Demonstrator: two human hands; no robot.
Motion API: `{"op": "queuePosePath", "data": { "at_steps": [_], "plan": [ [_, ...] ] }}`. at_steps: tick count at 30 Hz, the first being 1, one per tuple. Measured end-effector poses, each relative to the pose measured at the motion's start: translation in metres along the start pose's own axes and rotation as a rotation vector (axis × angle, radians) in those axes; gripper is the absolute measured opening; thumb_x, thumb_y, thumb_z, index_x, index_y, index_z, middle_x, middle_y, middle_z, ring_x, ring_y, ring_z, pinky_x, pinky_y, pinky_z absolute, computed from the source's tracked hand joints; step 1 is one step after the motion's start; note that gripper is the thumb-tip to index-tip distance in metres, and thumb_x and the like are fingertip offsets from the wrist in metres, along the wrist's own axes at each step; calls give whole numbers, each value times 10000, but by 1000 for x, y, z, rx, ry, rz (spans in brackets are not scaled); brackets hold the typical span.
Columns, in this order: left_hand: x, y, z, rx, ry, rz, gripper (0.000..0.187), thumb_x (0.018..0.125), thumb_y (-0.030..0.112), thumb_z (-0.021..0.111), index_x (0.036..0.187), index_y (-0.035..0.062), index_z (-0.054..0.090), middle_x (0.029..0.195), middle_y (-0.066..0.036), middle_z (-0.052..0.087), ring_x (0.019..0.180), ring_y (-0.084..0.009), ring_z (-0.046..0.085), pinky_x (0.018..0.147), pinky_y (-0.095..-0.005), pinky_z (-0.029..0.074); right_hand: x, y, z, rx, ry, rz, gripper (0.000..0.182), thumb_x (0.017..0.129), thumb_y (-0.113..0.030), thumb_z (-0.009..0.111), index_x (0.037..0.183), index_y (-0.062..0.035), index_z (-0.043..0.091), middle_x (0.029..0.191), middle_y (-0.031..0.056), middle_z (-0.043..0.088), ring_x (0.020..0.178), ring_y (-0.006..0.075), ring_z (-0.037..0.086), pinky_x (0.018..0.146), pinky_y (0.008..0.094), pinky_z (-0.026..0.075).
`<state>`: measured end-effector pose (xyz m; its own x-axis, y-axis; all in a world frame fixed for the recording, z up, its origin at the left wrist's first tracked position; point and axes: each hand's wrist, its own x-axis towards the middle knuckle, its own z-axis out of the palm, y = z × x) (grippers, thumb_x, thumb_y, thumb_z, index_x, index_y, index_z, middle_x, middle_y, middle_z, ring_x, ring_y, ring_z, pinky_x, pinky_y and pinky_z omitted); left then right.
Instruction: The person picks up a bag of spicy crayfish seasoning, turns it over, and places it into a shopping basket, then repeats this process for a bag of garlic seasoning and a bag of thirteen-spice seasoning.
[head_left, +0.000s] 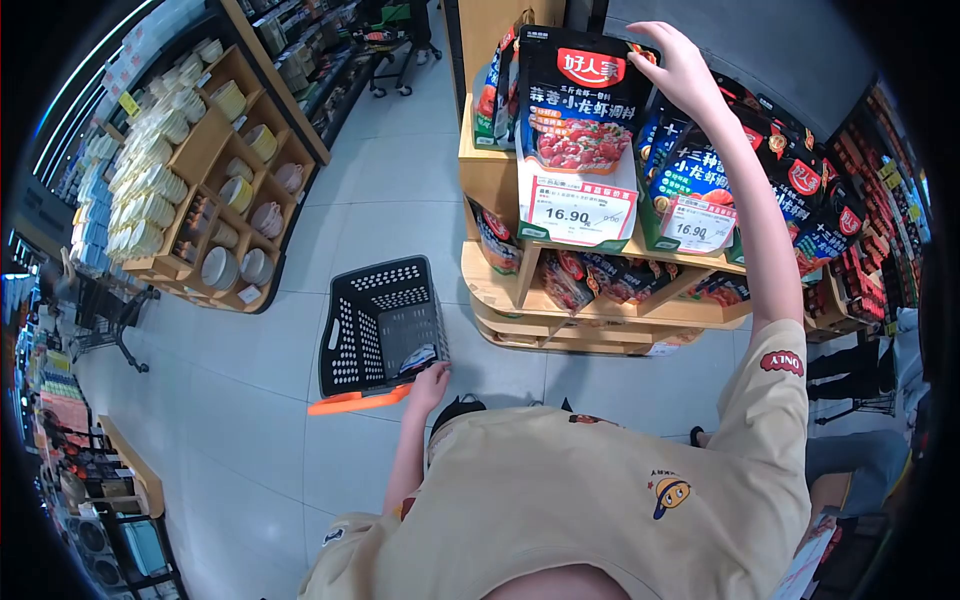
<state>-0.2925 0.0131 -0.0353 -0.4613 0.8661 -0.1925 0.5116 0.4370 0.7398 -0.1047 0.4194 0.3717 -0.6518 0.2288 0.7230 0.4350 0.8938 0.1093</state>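
My left hand is closed round the orange handle of a black shopping basket, which hangs low on my left. Inside the basket lies a small packet whose kind I cannot make out. My right hand reaches up to the top right corner of a black seasoning packet. Its thumb and fingers are apart around that corner; a firm hold does not show. The packet stands upright in a display box with a 16.90 price card. Blue seasoning packets stand to its right, under my forearm.
The wooden display stand has lower shelves with more packets. To the left, a wooden shelf unit holds bowls and cups. Grey floor tiles run between them. A shopping cart is at the far left; another person's legs are at the right.
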Motion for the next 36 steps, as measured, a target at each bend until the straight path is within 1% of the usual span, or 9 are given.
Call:
{"op": "queuePosePath", "data": {
  "at_steps": [2,3,5,8,11,12,15,25,36],
  "plan": [
    [0,-1,-4,3,30,21,264,781,176,498,1019,76,553,822,-139,601,744,-283,577,659,-352,451,22,1,20,31,-9,-28,292,782,-176,548,1050,-65,515,1059,102,531,1004,262,502,870,330,396],
    [-2,-3,-7,69,100,-2,244,778,181,502,990,77,560,817,-135,600,747,-283,576,654,-362,450,35,-10,22,37,32,-108,354,737,-209,606,1017,-14,512,1002,139,550,940,260,539,810,327,428],
    [-5,-5,-17,129,175,-30,224,775,186,505,960,78,568,811,-131,600,749,-282,574,649,-373,450,57,-37,21,142,83,-5,202,711,-170,574,821,-1,580,776,160,587,737,304,561,680,344,443],
    [-13,-11,-38,339,362,-166,181,754,244,536,800,75,578,736,-104,597,690,-271,580,625,-391,444,89,-45,48,185,-13,94,278,686,-242,568,829,-6,600,793,185,589,757,329,564,682,364,452],
    [-24,-26,-58,453,376,-216,230,738,299,552,741,76,611,667,-86,596,657,-257,579,583,-367,439,117,-52,67,118,-254,173,255,667,-226,554,773,-2,613,766,197,590,740,328,574,671,370,457],
    [-27,-26,-65,536,354,-248,291,733,342,542,623,80,602,585,-86,579,616,-250,578,551,-373,426,122,-54,77,94,-219,194,239,651,-222,551,724,-6,623,729,195,593,721,319,583,666,370,463],
    [-32,-40,-72,653,294,-190,301,740,316,519,562,85,592,523,-94,558,548,-256,568,521,-381,416,139,-62,95,-1,-413,298,237,659,-227,552,733,-16,629,742,197,596,735,307,588,672,362,468],
    [11,-61,-90,617,346,-2,179,631,203,506,521,77,568,490,-121,534,473,-275,545,469,-378,418,162,-73,120,-153,-547,576,272,634,-225,603,794,-6,629,688,187,600,639,274,606,579,337,486],
    [127,-61,-117,714,450,-31,190,629,194,500,500,65,554,471,-131,522,459,-269,542,476,-382,417,169,-59,132,-149,-663,380,272,636,-252,611,756,-8,626,682,178,601,645,272,600,605,339,474]
  ]
}}
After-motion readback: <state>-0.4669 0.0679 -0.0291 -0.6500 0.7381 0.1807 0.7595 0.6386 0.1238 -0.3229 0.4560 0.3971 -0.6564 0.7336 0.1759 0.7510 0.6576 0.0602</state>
